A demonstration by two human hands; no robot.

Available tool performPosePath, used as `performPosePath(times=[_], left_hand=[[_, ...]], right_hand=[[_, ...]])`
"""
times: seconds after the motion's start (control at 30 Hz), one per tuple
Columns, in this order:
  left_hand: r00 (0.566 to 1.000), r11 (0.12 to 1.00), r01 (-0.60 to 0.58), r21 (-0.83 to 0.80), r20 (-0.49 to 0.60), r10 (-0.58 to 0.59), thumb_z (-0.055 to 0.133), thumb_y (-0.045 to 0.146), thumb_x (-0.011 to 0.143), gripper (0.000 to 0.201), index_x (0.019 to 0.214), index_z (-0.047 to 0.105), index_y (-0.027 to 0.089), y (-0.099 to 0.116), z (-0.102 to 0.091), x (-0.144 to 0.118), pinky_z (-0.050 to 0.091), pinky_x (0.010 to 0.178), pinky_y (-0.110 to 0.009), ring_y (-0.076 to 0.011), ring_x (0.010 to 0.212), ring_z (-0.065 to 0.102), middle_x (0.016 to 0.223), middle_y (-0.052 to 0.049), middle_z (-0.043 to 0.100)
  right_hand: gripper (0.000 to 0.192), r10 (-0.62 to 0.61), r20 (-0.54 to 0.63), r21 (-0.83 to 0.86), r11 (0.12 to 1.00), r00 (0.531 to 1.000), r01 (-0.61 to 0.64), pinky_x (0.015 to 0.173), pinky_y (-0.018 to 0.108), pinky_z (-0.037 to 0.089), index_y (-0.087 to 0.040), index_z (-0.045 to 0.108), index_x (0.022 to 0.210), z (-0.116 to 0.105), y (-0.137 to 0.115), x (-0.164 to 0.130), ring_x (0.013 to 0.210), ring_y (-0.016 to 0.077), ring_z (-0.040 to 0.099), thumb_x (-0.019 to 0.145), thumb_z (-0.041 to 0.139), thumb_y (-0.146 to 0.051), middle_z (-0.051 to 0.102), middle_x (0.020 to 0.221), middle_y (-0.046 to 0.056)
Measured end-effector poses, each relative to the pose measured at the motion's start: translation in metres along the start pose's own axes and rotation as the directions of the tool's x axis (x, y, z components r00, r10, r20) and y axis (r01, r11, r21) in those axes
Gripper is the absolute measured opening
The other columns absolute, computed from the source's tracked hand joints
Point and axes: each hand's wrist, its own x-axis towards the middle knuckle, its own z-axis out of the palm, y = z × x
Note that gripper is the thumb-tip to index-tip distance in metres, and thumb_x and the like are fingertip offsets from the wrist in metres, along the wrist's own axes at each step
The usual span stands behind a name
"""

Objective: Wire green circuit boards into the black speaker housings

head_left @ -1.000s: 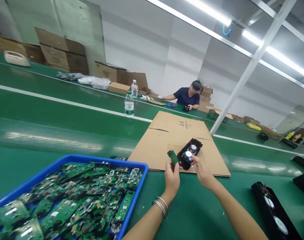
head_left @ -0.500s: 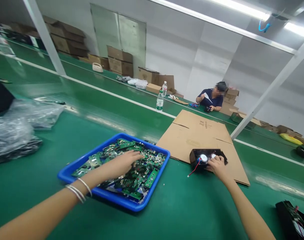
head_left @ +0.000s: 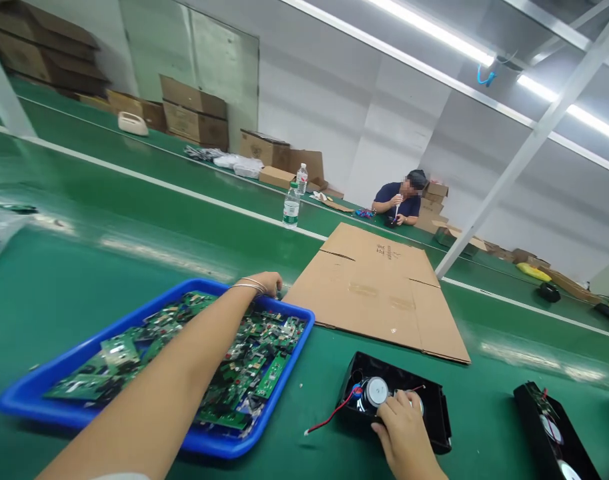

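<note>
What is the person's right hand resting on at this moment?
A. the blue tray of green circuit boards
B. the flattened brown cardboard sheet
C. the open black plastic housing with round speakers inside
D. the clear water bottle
C: the right hand lies on the open black plastic housing with round speakers inside, on the green table in front of the flattened cardboard, while the left hand reaches to the far rim of the blue plastic tray.
</note>
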Motion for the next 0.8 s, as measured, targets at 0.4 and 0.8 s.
performPosePath(times=[0.4,0.8], left_hand=[[0.998,0.993,0.052,-0.103,-0.023,-0.055,0.054,0.034,0.083,0.024,0.087,0.059,0.012,-0.01,0.004,-0.008,0.048,0.074,-0.035,-0.0166,0.081,0.06,0.088,-0.003,0.062],[0.937,0.738,-0.289,-0.609,-0.337,0.089,0.049,0.051,0.073,0.032,0.078,0.046,0.019,0.091,-0.007,-0.102,0.05,0.07,-0.032,-0.0216,0.082,0.064,0.085,-0.005,0.067]], right_hand=[[0.031,-0.353,-0.275,0.097,0.915,0.894,0.391,0.084,0.041,0.045,-0.019,0.059,0.078,0.011,-0.059,0.062,0.06,0.0137,0.054,0.087,0.031,-0.008,0.061,0.064,0.002],[0.015,0.33,0.148,0.907,0.331,0.932,-0.261,0.043,0.02,0.047,-0.017,0.059,0.077,-0.026,-0.033,0.084,0.042,0.0098,0.055,0.079,0.055,-0.031,0.062,0.061,-0.001]])
